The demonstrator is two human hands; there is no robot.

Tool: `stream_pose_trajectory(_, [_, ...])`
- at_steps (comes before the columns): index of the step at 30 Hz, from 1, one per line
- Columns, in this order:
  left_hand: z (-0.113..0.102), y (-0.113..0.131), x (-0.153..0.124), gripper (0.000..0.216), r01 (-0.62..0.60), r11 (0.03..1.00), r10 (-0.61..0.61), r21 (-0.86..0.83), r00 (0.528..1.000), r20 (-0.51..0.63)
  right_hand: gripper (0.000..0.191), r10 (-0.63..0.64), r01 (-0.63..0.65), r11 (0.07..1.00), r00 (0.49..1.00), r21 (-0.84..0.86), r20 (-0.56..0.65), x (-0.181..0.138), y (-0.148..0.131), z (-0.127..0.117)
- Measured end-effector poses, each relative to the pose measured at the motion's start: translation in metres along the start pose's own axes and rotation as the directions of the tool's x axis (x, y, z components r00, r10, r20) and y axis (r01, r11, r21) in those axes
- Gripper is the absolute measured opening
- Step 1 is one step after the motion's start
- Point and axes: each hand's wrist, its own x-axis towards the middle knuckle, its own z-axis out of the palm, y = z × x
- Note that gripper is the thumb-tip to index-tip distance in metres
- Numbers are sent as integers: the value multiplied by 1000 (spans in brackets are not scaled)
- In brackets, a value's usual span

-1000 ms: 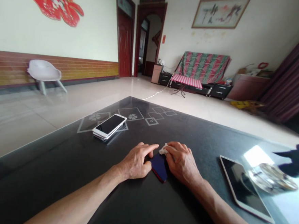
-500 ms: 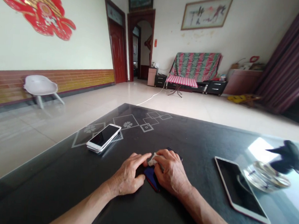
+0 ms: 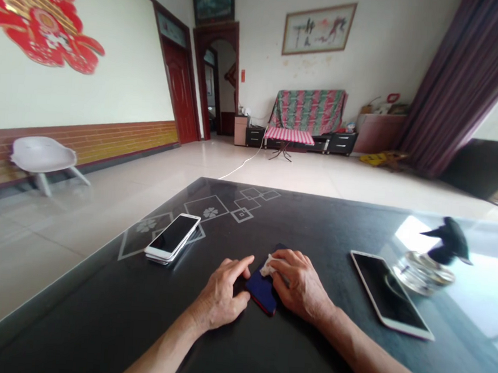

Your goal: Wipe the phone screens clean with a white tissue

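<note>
A dark blue phone-shaped object (image 3: pixel 262 292) with a red edge lies flat on the black table, partly covered by my right hand (image 3: pixel 299 284). Under the fingers of that hand, a crumpled white tissue (image 3: pixel 268 265) is pressed against the blue surface. My left hand (image 3: pixel 224 290) rests at the object's left side, thumb and index finger apart, their tips at or close to its edge. Nothing shows in the left palm. The object's far right part is hidden by the right hand.
Stacked white phones (image 3: pixel 172 238) lie at left on the table (image 3: pixel 108 307). At right are a large white-framed tablet or phone (image 3: pixel 392 296) and a clear glass dish (image 3: pixel 424 275) with a black item (image 3: pixel 447 243) on it. A white chair (image 3: pixel 44 155) stands beyond.
My right hand has slid right with the tissue, baring more of the blue surface. My left hand stays at its edge. The camera view has shifted slightly.
</note>
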Motion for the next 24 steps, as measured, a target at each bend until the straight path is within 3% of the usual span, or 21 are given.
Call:
stream_pose_trajectory(15, [1, -4, 1, 63, 1, 999, -1, -42, 1000, -8, 24, 44, -44, 999, 999, 25, 6, 2, -6, 5])
stream_pose_trajectory(24, [7, -12, 3, 63, -34, 997, 32, -75, 999, -27, 24, 85, -85, 996, 995, 10, 49, -18, -38, -7])
